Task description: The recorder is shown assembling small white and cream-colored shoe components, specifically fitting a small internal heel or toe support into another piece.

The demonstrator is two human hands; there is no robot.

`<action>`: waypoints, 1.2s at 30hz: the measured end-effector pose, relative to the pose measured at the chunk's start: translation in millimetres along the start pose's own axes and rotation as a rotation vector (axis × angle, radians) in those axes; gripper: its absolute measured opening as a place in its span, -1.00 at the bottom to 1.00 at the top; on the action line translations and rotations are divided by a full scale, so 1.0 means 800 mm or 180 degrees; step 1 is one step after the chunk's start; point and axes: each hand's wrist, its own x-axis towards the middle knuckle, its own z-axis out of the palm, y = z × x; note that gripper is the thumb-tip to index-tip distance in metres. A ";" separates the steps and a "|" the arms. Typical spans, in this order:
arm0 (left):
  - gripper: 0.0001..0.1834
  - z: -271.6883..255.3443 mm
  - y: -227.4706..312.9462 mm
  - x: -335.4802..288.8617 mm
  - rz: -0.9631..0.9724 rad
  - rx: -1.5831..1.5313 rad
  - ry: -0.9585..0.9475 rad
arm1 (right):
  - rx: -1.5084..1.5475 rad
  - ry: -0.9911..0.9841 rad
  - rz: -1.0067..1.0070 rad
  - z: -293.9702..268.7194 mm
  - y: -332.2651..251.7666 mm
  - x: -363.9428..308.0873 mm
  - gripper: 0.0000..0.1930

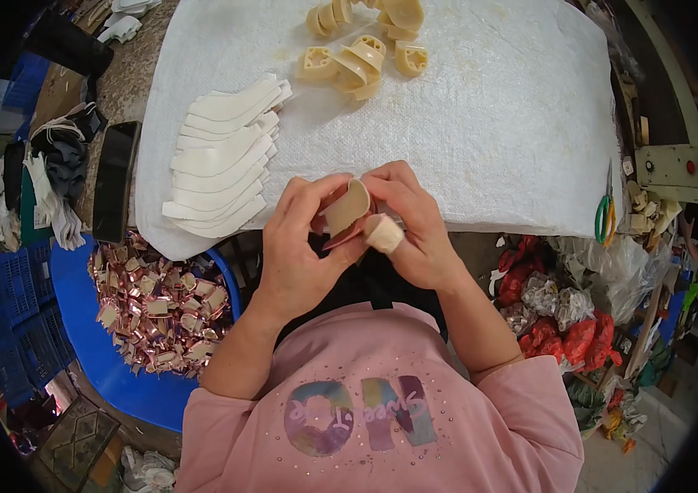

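Note:
Both hands are together in front of my chest, just off the near edge of the table. My left hand (pixel 304 234) has its fingers closed around one side of a curved piece with a beige face and a reddish-pink outside (pixel 347 209), which looks like a shoe heel with a covering. On the other side, my right hand (pixel 411 222) grips the same piece. A cream, stubby thing (pixel 384 234) sits at the right thumb; whether it is a wrap on the thumb or a separate piece I cannot tell. White curved cut pieces (pixel 221 156) lie overlapped in a row beyond my left hand.
Bare beige heels (pixel 357 66) are grouped at the far side of the white-covered table (pixel 464 107). A blue basin (pixel 102 370) at left holds many shiny pink heels (pixel 160 308). A black phone (pixel 116 181) lies left; scissors (pixel 605 218) hang at the right edge, near red bags (pixel 591 337).

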 end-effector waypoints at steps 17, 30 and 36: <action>-0.42 0.009 0.012 0.009 0.0660 0.0516 0.0080 | 0.0760 0.0219 0.0628 0.009 0.006 0.003 -0.88; -0.47 0.038 -0.009 0.004 0.1134 0.0938 0.0867 | 0.1272 0.0721 0.1008 0.031 0.002 -0.009 -0.84; -0.46 0.039 -0.015 0.002 0.1062 0.1018 0.0988 | 0.2996 0.0595 0.1569 0.032 -0.002 -0.008 -0.81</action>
